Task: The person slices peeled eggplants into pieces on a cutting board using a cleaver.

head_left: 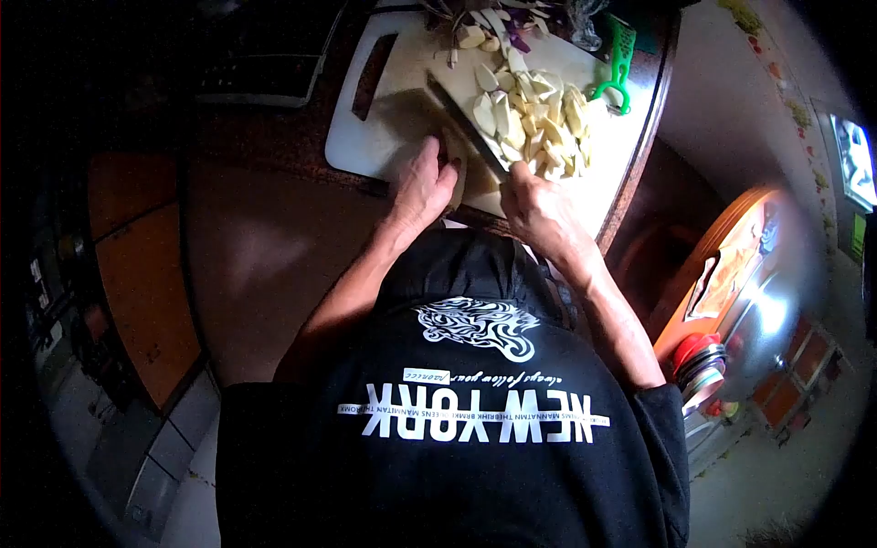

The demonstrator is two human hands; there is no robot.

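Observation:
My right hand [539,205] grips the handle end of a knife [469,125], whose blade lies slantwise over the white cutting board [352,137]. Right of the blade is a heap of pale cut pieces [539,123]. My left hand [425,183] is at the board's near edge, left of the knife, with its fingers apart and slightly curled; nothing shows clearly between them. A green peeler [619,64] rests on the board's right side. Peelings [498,23] and small pale pieces [470,36] lie at the far edge.
The board lies on a dark countertop [365,185]. A dark appliance [265,87] stands at the left back. A clear plastic bag [585,23] is behind the board. To the right is a round wooden table [681,320] with stacked bowls [702,365].

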